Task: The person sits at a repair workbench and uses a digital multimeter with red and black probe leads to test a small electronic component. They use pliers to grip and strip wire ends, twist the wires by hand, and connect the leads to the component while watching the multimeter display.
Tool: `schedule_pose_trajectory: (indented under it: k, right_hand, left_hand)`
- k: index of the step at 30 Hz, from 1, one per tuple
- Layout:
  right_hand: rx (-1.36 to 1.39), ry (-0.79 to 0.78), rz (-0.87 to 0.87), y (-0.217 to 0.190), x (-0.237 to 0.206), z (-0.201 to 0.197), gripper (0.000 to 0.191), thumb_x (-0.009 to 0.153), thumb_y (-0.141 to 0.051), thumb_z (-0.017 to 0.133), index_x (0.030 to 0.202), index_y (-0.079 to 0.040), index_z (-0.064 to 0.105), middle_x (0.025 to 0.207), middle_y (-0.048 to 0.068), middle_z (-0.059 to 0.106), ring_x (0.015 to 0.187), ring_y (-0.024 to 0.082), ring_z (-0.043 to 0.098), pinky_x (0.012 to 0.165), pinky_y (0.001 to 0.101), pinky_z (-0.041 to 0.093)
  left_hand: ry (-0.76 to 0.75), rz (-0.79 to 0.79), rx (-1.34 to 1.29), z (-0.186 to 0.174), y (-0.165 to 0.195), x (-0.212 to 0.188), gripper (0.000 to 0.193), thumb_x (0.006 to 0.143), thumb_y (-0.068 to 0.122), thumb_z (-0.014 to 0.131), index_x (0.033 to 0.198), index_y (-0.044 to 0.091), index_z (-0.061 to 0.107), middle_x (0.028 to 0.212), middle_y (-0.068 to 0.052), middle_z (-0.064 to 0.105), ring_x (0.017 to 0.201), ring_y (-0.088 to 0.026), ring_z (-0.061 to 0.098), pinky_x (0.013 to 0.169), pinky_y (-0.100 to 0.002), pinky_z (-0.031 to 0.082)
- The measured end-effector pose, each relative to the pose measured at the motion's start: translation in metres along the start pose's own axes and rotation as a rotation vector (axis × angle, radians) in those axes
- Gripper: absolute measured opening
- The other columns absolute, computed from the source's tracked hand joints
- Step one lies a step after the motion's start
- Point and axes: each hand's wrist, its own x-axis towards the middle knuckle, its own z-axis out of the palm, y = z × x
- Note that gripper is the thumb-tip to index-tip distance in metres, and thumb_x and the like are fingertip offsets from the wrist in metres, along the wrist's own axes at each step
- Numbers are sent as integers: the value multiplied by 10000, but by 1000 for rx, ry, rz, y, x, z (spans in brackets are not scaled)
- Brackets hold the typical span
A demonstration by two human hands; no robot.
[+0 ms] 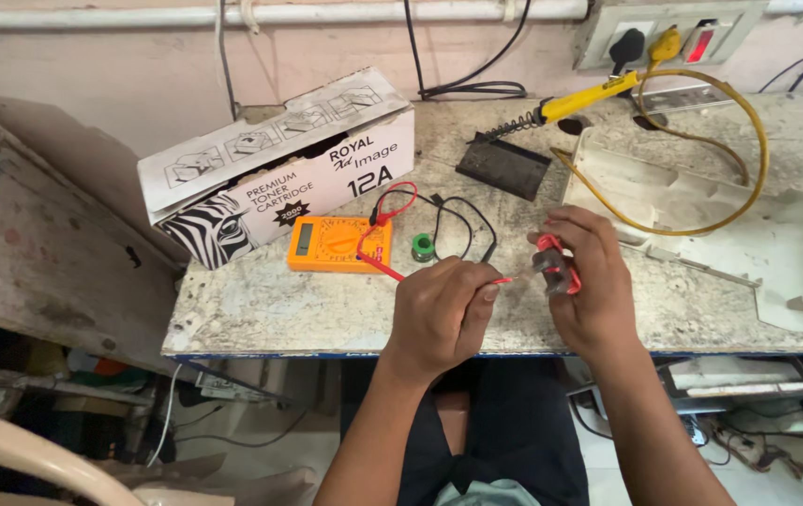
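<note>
My left hand [439, 314] pinches a red multimeter probe [500, 280], its tip pointing right at a small red and grey transformer-like part [554, 266]. That part sits in the fingers of my right hand [589, 281], held just above the workbench's front edge. The probe's red lead runs back to an orange multimeter [336, 244] lying flat on the bench [261, 309]. A black lead [462, 220] loops loosely beside the meter.
A long white cardboard carton with a zebra print [275, 169] lies behind the meter. A small green solder spool [423, 246], a yellow soldering iron [584, 98] on a dark stand [502, 165], a yellow cable and a white plastic casing [748, 234] occupy the right.
</note>
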Motion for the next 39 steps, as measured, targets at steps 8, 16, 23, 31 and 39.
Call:
schedule_pose_trajectory:
  k: [8, 16, 23, 31, 39]
  right_hand:
    - [9, 24, -102, 0, 0, 2, 593, 801, 137, 725, 1299, -68, 477, 1547, 208, 472, 1398, 371, 559, 1084, 415, 545]
    - [-96, 29, -39, -5, 0, 4, 618, 760, 184, 668, 1307, -65, 523, 1561, 221, 445, 1418, 410, 533, 1074, 421, 549]
    - [-257, 128, -17, -5, 1, -2, 619, 739, 162, 681, 1297, -76, 560, 1430, 187, 519, 1275, 421, 587, 1019, 468, 529]
    - [-303, 88, 8, -8, 1, -4, 611, 678, 124, 688, 1247, -77, 586, 1333, 179, 544, 1143, 414, 602, 930, 482, 511]
    - [-276, 308, -123, 1, -10, -9, 420, 816, 83, 632, 1210, -57, 605, 1267, 185, 629, 1221, 374, 625, 1020, 481, 538]
  left_hand:
    - [-41, 17, -21, -2, 2, 2, 94, 1030, 134, 643, 1064, 53, 609, 795, -93, 622, 704, -288, 628, 627, -401, 472]
    - [-130, 3, -68, -7, 4, 5, 90, 901, 69, 688, 974, 42, 643, 776, -95, 633, 684, -285, 639, 608, -398, 477]
    - [-186, 70, -99, -10, 6, 8, 140, 809, 30, 714, 947, 21, 690, 787, -97, 640, 687, -280, 645, 586, -378, 480]
    - [-96, -73, -75, -5, 5, 6, 49, 885, 37, 690, 930, 35, 670, 797, -91, 673, 689, -266, 681, 612, -354, 512]
    - [46, -230, 33, -1, 8, 9, 80, 973, 120, 692, 956, 42, 683, 777, -78, 706, 625, -224, 690, 568, -325, 517]
